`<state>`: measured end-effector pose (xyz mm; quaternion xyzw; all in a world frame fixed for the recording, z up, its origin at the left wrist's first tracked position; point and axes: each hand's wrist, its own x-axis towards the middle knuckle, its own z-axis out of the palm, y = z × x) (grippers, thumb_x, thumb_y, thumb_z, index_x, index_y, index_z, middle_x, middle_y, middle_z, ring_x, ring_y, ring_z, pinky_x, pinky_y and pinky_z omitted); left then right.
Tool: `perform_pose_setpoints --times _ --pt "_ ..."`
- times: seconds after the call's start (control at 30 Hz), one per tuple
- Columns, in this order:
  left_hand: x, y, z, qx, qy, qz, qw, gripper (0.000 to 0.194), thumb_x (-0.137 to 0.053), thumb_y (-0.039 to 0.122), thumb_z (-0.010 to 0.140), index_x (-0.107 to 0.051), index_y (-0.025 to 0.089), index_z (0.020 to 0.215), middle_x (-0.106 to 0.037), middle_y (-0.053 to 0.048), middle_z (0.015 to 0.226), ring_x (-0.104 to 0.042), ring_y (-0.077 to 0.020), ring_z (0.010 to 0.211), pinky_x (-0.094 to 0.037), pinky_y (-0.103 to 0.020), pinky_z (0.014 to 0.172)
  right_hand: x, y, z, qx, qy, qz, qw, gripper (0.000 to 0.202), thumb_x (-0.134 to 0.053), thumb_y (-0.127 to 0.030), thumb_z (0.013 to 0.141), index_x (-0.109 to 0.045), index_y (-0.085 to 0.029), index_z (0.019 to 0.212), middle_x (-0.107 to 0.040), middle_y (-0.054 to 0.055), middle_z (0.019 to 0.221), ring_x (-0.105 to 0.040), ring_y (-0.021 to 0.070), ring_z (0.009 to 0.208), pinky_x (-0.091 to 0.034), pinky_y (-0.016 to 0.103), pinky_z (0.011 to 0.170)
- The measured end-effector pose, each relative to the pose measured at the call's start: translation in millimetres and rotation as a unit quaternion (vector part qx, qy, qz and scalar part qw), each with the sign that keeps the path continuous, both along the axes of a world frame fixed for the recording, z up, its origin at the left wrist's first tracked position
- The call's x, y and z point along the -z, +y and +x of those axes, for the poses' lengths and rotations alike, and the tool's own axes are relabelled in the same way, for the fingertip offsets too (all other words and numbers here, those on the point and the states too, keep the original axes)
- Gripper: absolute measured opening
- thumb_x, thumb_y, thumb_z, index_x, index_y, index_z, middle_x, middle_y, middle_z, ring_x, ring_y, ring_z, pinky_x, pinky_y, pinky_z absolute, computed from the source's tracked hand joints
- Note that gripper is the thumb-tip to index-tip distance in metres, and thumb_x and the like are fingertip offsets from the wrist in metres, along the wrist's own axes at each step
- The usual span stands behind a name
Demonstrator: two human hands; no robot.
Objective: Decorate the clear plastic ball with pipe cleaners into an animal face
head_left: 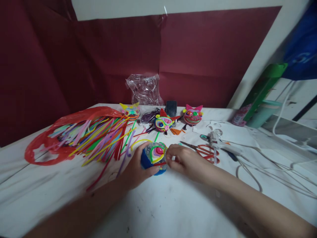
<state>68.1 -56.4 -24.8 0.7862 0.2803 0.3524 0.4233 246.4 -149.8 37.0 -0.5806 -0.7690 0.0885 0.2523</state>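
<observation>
A round ball [148, 159] with a blue lower part is at the centre, just above the table. Green, yellow, white and purple strips curve on its face around a pink oval piece. My left hand [138, 165] wraps round its left side, the thumb across the lower front. At the ball's right side, my right hand [182, 158] pinches the end of a red strip [159, 164] that lies across the front. The fingertips partly hide that end.
Three decorated balls stand behind, one being a pink-eared ball [193, 116]. Many coloured strips [99, 135] lie on a red plastic bag [32, 155] at left. Red-handled scissors [205, 151], a glue gun [226, 148] and cables are at right. A phone [171, 108] is behind.
</observation>
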Motion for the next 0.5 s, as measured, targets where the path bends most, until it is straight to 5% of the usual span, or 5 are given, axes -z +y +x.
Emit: perform_pose_setpoints --times 0.17,0.5 --pt "0.1 1.5 0.0 0.005 -0.012 0.024 1.0 0.063 -0.065 0.031 0.068 -0.042 0.017 0.125 -0.049 -0.014 0.131 -0.046 -0.0308 0.121 -0.037 -0.045 0.101 0.2 0.7 -1.5 0.012 0.009 -0.007 1.0 0.016 -0.053 -0.002 0.071 -0.058 -0.017 0.069 -0.06 0.002 0.073 -0.054 0.0124 0.064 -0.04 0.022 0.061" --pt "7.2 12.2 0.2 -0.005 -0.019 -0.007 1.0 0.063 -0.066 0.035 0.069 -0.042 0.019 0.125 -0.051 -0.012 0.129 -0.047 -0.0304 0.118 -0.038 -0.044 0.099 16.8 7.5 3.0 0.006 -0.043 0.098 0.994 0.007 -0.053 -0.016 0.086 -0.057 -0.017 0.08 -0.061 0.005 0.078 -0.058 0.0158 0.072 -0.042 0.024 0.062"
